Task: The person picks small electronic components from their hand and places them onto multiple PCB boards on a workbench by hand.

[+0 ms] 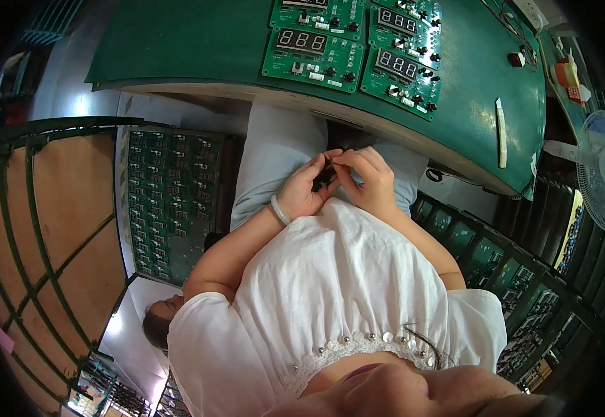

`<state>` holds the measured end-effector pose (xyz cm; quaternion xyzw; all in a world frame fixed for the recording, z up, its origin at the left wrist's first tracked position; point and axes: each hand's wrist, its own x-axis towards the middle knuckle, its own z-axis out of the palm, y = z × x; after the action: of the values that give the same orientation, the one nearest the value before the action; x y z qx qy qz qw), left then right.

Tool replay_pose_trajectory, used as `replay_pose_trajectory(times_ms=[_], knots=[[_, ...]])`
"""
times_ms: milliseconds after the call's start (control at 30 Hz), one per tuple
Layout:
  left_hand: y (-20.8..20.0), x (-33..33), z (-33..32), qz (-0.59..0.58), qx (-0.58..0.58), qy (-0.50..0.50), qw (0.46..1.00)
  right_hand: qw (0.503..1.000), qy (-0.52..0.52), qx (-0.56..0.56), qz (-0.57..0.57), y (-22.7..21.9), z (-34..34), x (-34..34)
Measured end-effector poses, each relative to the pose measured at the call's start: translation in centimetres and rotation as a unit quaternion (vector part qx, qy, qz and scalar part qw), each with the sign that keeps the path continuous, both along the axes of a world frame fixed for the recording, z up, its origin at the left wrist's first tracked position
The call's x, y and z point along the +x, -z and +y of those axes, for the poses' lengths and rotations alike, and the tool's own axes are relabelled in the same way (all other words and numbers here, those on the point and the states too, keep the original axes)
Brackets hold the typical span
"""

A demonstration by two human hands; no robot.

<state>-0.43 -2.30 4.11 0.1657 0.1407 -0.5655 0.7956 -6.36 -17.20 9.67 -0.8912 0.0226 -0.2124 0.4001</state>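
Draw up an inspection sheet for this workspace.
Surface: green bench top, bearing green circuit boards with digit displays.
Things in hand: small dark parts, exact kind unclear.
Clutter: slim pale tool on the bench's right side.
Hands: left hand cupped around the parts; right hand has its fingers at them, grip unclear.
Cables: thin wires at the bench's upper right.
Surroundings: white fan at right.

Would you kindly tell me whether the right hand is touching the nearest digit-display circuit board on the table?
Apart: the head view shows the front edge of the green table between the right hand and that circuit board.
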Motion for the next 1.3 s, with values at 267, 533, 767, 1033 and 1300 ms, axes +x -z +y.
replay_pose_trajectory(times_ms=[267, 533, 767, 1033, 1300], knots=[[0.3, -0.5, -0.3, -0.032, 0.021, 0.01, 0.999, 0.999, 0.025, -0.043, 0.013, 0.6, 0.6, 0.2], [2.5, -0.8, 0.2, 0.025, 0.04, 0.037, 0.998, 0.989, 0.002, -0.048, 0.137, 1.9, 0.7, -0.1], [4.0, -1.4, 1.2, 0.096, 0.059, 0.037, 0.993, 0.961, 0.023, -0.151, 0.23, 2.6, 2.9, 0.9], [1.2, -0.3, -0.4, 0.086, 0.102, 0.027, 0.991, 0.998, 0.02, -0.001, 0.056, 0.9, 1.1, 0.9], [0.8, -0.2, -0.9, -0.035, 0.15, 0.034, 0.988, 0.995, -0.012, 0.043, 0.089, -0.3, -1.0, -0.9]])
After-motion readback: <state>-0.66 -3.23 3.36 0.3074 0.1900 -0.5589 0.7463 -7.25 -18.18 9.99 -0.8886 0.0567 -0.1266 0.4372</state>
